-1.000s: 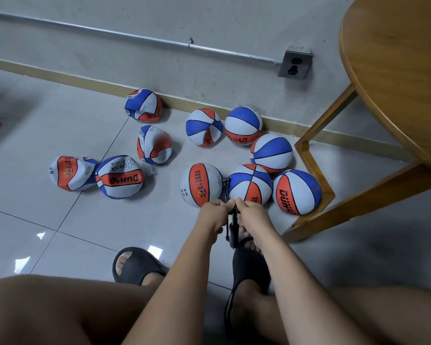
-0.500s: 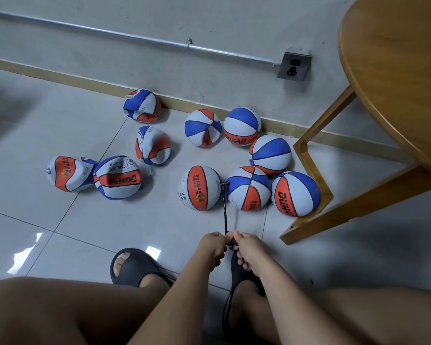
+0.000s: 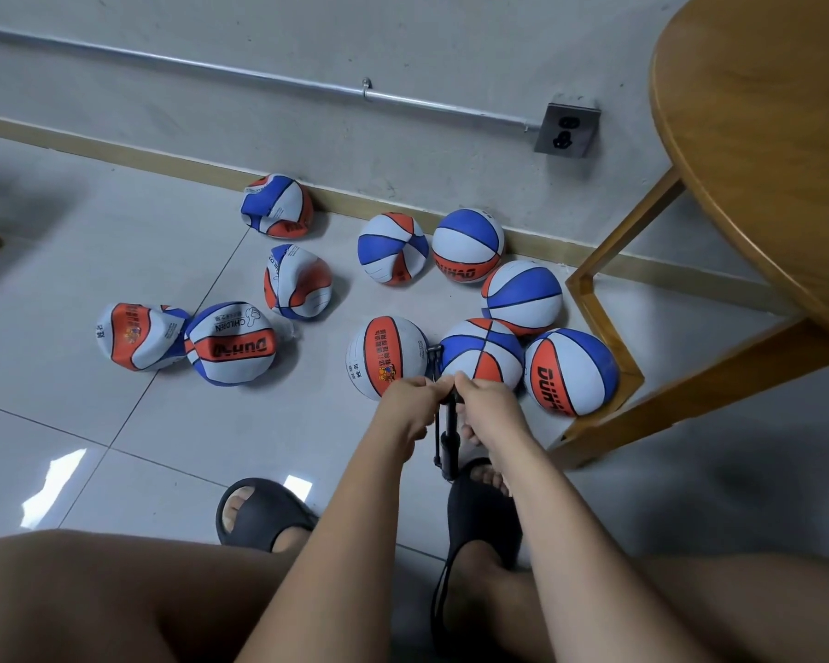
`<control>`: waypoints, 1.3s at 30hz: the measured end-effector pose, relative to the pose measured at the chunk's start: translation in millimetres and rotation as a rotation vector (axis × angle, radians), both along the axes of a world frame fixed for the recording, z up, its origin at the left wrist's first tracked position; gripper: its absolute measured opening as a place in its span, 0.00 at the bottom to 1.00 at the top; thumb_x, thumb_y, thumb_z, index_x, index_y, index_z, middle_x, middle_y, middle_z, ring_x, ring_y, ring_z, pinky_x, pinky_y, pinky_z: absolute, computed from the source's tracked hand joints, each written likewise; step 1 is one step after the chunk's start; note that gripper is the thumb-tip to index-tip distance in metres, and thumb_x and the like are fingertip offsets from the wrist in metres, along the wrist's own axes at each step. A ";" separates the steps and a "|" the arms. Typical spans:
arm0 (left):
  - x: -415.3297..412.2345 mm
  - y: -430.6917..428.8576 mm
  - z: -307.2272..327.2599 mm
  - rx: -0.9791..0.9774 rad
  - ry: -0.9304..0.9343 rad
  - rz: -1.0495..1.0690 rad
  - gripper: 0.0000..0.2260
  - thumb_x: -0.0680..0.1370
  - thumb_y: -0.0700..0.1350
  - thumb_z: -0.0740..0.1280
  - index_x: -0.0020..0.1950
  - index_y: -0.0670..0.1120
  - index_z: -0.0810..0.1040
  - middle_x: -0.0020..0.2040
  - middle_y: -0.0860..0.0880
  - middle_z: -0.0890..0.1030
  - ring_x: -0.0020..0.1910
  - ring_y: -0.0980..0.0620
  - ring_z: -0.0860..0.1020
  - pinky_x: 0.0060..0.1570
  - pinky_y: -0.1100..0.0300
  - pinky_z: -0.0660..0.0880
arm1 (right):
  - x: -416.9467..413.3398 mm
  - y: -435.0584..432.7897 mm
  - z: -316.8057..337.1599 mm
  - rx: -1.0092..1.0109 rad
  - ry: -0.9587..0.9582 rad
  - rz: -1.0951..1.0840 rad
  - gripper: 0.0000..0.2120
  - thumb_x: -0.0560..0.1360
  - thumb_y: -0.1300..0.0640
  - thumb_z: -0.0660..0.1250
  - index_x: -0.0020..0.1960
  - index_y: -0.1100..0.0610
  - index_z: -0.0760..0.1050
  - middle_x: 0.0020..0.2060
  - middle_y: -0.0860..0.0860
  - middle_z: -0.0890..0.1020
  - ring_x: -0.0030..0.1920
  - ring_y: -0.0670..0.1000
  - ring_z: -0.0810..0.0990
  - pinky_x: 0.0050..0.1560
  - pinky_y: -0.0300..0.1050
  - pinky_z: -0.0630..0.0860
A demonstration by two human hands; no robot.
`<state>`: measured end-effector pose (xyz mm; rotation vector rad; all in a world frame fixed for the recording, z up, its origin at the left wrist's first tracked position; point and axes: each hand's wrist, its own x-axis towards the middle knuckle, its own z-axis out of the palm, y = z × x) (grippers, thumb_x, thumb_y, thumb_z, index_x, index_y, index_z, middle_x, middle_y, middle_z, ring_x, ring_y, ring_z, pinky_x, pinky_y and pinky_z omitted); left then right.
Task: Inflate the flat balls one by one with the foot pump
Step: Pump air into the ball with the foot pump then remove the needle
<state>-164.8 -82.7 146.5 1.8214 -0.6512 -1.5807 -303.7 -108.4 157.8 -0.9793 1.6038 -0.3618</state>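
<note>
Left hand and right hand are both gripping, fingers curled tight, the handle of the slim black upright pump. A black slipper just below the fingers is apparently pinning its base. The thin black hose is reaching ahead of the fingers between two rounded orange-white-blue rubber balls; which one it feeds cannot be told. Crumpled flat balls are lying well left.
</note>
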 end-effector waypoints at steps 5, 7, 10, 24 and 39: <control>-5.9 11.2 -15.5 0.076 -0.008 -0.030 0.18 0.81 0.58 0.72 0.40 0.46 0.76 0.37 0.46 0.70 0.29 0.50 0.61 0.28 0.59 0.57 | -3.1 16.8 -21.9 0.098 -0.020 -0.001 0.18 0.85 0.40 0.59 0.54 0.50 0.84 0.30 0.52 0.73 0.26 0.51 0.70 0.28 0.42 0.66; -5.6 16.8 -21.4 0.112 -0.001 -0.058 0.16 0.82 0.55 0.71 0.43 0.45 0.76 0.37 0.47 0.70 0.28 0.52 0.62 0.26 0.60 0.57 | -5.6 22.8 -31.2 0.141 -0.027 -0.014 0.17 0.86 0.40 0.60 0.53 0.50 0.82 0.30 0.51 0.72 0.25 0.50 0.70 0.27 0.40 0.65; -6.5 27.9 -32.3 0.179 -0.002 -0.088 0.15 0.83 0.53 0.70 0.45 0.44 0.75 0.37 0.47 0.71 0.27 0.52 0.61 0.26 0.61 0.56 | -7.7 33.2 -45.4 0.188 -0.026 -0.002 0.18 0.86 0.41 0.61 0.51 0.52 0.81 0.31 0.52 0.72 0.25 0.51 0.69 0.27 0.40 0.64; -23.1 52.2 -67.1 0.259 -0.048 -0.125 0.19 0.83 0.56 0.68 0.54 0.38 0.80 0.39 0.45 0.72 0.29 0.51 0.61 0.28 0.60 0.58 | -16.4 61.3 -78.4 0.218 0.119 0.017 0.18 0.85 0.39 0.59 0.50 0.46 0.84 0.33 0.53 0.80 0.31 0.54 0.76 0.31 0.44 0.72; -21.8 9.9 -22.0 0.071 -0.053 0.011 0.16 0.83 0.55 0.69 0.42 0.46 0.73 0.35 0.48 0.72 0.29 0.50 0.65 0.27 0.62 0.60 | -0.9 26.4 -29.7 0.007 0.003 -0.096 0.19 0.85 0.39 0.60 0.48 0.48 0.84 0.28 0.51 0.74 0.26 0.53 0.71 0.28 0.41 0.67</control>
